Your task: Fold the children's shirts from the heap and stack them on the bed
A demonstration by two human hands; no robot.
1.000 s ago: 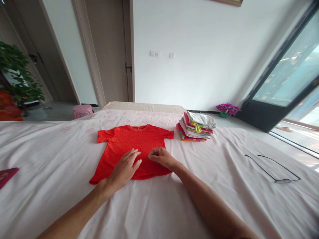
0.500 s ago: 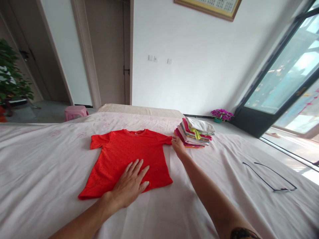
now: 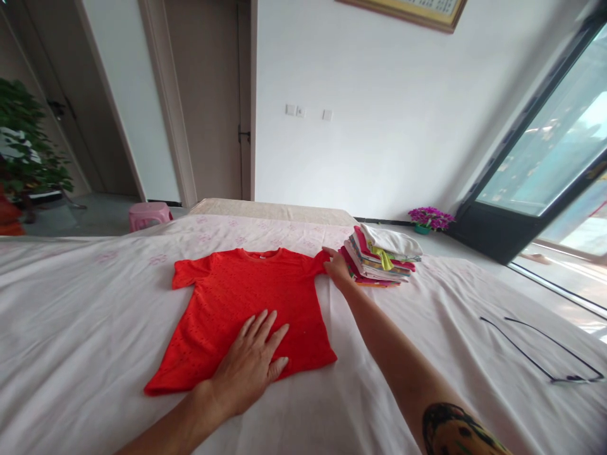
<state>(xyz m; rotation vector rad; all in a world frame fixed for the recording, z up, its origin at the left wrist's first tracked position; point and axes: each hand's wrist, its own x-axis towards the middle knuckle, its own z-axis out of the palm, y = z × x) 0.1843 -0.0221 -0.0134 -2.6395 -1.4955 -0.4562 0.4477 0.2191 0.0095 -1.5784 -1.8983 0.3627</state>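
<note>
A red short-sleeved T-shirt (image 3: 251, 291) is spread out on the pale bedsheet (image 3: 85, 328), its neckline facing away from me. My left hand (image 3: 251, 360) lies flat on the lower part of the shirt with the fingers spread. At the shirt's right sleeve, my right hand (image 3: 336, 264) pinches the sleeve's end between thumb and fingers. Just beyond that hand is a stack of folded clothes (image 3: 384, 256), with a white piece on top.
A pair of glasses (image 3: 545, 354) rests on the sheet at the right. On the floor beyond are a pink stool (image 3: 149, 216) and purple flowers (image 3: 430, 218) in a green pot. A leafy plant (image 3: 31, 145) stands at the left.
The right sleeve's end is now lifted a little in my right hand's fingers. My left hand stays flat on the shirt. The view has shifted slightly.
</note>
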